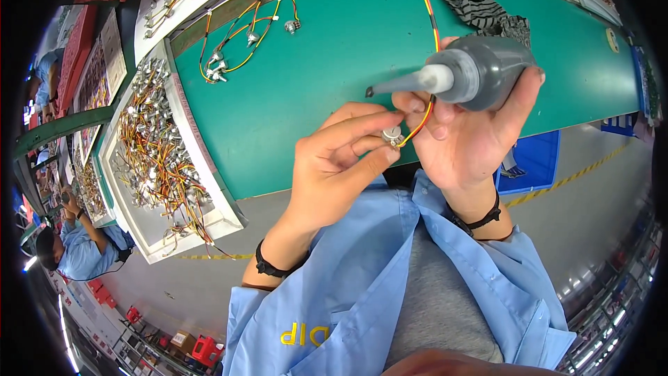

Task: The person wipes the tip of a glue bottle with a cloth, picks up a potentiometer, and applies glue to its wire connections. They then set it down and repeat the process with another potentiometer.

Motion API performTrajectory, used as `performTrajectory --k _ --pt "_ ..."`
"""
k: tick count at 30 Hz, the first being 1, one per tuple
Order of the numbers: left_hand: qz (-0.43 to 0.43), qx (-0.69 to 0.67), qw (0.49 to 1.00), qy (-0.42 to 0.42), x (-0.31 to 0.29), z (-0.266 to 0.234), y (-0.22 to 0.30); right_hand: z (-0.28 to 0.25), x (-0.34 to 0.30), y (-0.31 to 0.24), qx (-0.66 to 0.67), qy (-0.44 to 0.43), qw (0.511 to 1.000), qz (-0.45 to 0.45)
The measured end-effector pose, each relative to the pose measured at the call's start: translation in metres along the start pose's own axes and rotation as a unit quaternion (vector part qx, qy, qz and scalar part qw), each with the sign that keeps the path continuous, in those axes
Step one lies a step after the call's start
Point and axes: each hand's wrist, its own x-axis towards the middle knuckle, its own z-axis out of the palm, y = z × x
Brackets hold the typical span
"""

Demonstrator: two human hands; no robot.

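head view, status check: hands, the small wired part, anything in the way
Left hand pinches small metal part in its fingers. Right hand grips grey squeeze bottle, nozzle pointing left, wire under it. Green mat nearby bare.

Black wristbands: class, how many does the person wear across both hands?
2. One black wristband circles the wrist of the left hand; the other wristband circles the wrist of the right hand. Sleeves may hide more.

Left hand [339, 160] pinches a small metal part [391, 135] — perhaps a potentiometer — while right hand [467, 136] grips a grey bottle [473, 69].
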Motion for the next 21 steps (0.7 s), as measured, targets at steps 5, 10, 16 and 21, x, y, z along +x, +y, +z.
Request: performTrajectory --k 5,10,16,21 --pt "0.005 0.021 1.000 -0.020 0.000 -0.005 -0.003 0.006 0.003 0.006 -0.009 0.086 0.996 0.001" --pt "0.048 0.122 0.989 -0.062 0.005 -0.009 -0.007 0.003 0.009 0.011 0.009 0.142 0.989 0.049" --pt "-0.014 0.006 0.999 0.039 0.008 -0.016 -0.006 -0.009 0.012 0.002 -0.005 0.069 0.998 0.013" --pt "0.000 -0.033 0.995 0.095 0.013 -0.025 0.009 -0.005 0.011 -0.003 -0.087 0.113 0.988 -0.064"
